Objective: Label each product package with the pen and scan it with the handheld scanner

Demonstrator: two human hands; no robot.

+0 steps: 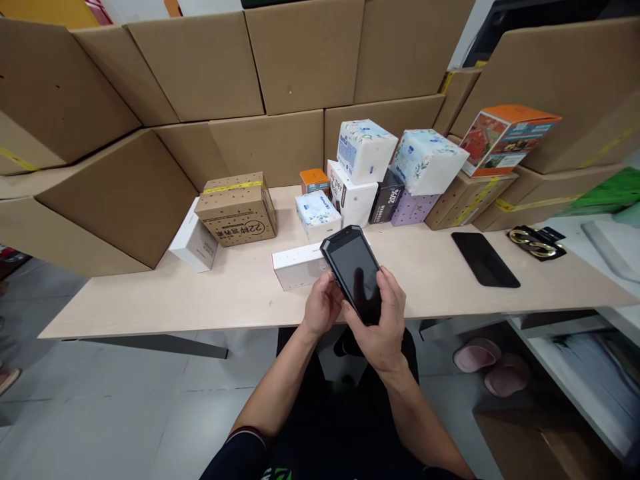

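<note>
A thick black rugged smartphone, its screen dark, is held up in front of me above the table's front edge. My right hand grips its lower right part, with the thumb along the lower left edge and fingers on the right side. My left hand is curled against the phone's left edge, its fingertips partly hidden behind the phone. Just behind the hands lies a long white box, partly covered by the phone and left hand. A white tissue pack sits farther back.
Across the light wooden table stand a brown carton, a white box, stacked tissue packs and an orange box. A flat black phone and a gold-coloured item lie right. Large cardboard boxes wall the back.
</note>
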